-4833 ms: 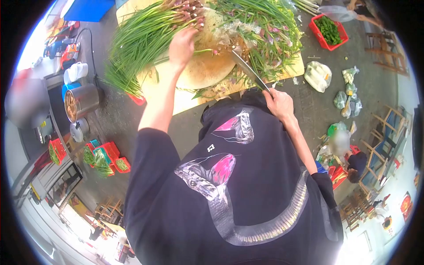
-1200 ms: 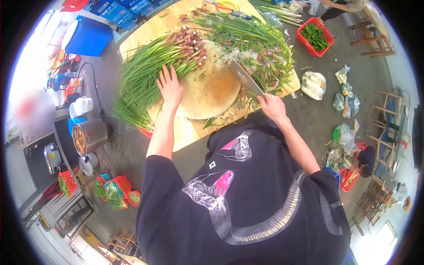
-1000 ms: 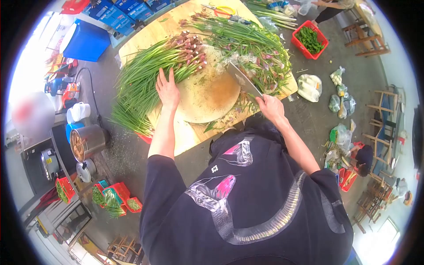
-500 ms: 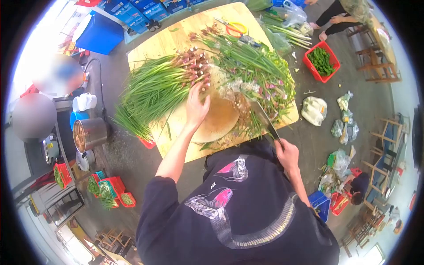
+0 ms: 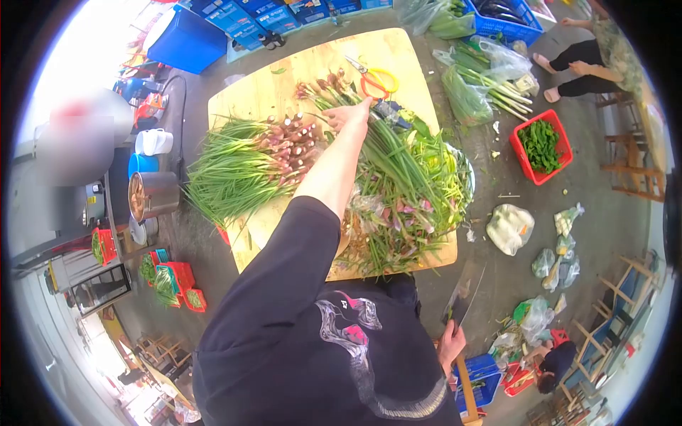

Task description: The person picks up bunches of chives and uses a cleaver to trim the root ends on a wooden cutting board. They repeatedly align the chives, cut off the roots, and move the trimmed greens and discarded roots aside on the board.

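Observation:
My left hand (image 5: 348,117) is stretched far across the table, at the root end of a bunch of uncut spring onions (image 5: 394,153). Its fingers look extended over the stems, with the undersides hidden. Down at my right side, my right hand (image 5: 450,344) grips the handle of a broad-bladed kitchen knife (image 5: 466,292), blade pointing up and away over the floor. Spring onions with trimmed, reddish-white ends (image 5: 288,138) lie in a heap at the table's left. Loose trimmings (image 5: 398,234) cover its near right part.
Orange-handled scissors (image 5: 379,83) lie at the far end of the wooden table (image 5: 312,57). Bagged greens (image 5: 465,92), a red basket of leaves (image 5: 540,145) and a white bag (image 5: 510,229) are on the floor to the right. A person stands at the far right; another crouches lower right.
My left hand has gone from the trimmed heap to the far bunch. My right hand has drawn the knife off the table, down to my right side. The view has shifted.

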Tool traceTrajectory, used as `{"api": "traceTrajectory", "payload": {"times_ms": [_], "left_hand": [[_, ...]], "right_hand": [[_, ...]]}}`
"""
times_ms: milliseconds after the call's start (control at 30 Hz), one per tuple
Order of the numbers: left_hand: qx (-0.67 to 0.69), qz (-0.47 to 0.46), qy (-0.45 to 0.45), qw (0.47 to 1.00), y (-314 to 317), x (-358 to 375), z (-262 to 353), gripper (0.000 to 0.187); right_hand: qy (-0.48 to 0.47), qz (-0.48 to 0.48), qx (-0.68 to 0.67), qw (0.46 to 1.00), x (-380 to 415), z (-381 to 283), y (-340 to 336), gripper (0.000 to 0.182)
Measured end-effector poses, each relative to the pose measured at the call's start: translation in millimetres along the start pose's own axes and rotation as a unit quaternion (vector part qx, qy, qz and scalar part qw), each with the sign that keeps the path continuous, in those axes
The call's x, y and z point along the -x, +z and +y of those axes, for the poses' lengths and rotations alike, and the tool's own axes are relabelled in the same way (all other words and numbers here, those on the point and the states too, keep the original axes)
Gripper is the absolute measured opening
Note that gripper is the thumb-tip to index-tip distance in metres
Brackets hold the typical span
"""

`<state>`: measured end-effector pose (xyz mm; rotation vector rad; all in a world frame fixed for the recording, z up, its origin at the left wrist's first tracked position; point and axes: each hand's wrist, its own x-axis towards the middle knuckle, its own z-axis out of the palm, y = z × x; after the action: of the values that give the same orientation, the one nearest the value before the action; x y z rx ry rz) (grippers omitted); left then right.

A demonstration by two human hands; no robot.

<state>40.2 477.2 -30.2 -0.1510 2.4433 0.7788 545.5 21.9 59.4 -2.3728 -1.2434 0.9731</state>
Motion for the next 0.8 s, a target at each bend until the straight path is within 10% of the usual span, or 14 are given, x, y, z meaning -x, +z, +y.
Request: {"api": "traceTrajectory", "payload": {"times_ms": [233,300,433,567,633,800], "left_hand": [[0.087,-0.008,0.024,0.996,-12.8,-23.6,-10.5,0.111],[0.196,-0.163,0.091,0.963,-38.7,-37.6,-12.6,0.063],[0.281,-0.334,0.057,0.898,-150.0,7.3,-16.7,0.026],[0.073,-0.416,0.141,0.895,-271.9,42.6,-54.0,0.056],[-0.148,-0.255,0.410,0.863,-314.3,66.0,-74.6,0.073],[-0.319,-0.216,0.496,0.778,-371.1,68.3,-146.5,0.087]], "right_hand": [[0.039,-0.054,-0.043,0.997,-19.2,33.3,0.9,0.036],[0.025,-0.065,-0.009,0.998,-32.9,32.8,-1.1,0.038],[0.016,-0.091,-0.029,0.995,-58.9,48.5,4.7,0.042],[0.033,-0.087,-0.089,0.992,-79.6,80.2,20.2,0.042],[0.050,-0.098,-0.130,0.985,-84.6,65.6,20.5,0.039],[0.073,-0.087,-0.171,0.979,-87.5,63.5,27.6,0.039]]}}
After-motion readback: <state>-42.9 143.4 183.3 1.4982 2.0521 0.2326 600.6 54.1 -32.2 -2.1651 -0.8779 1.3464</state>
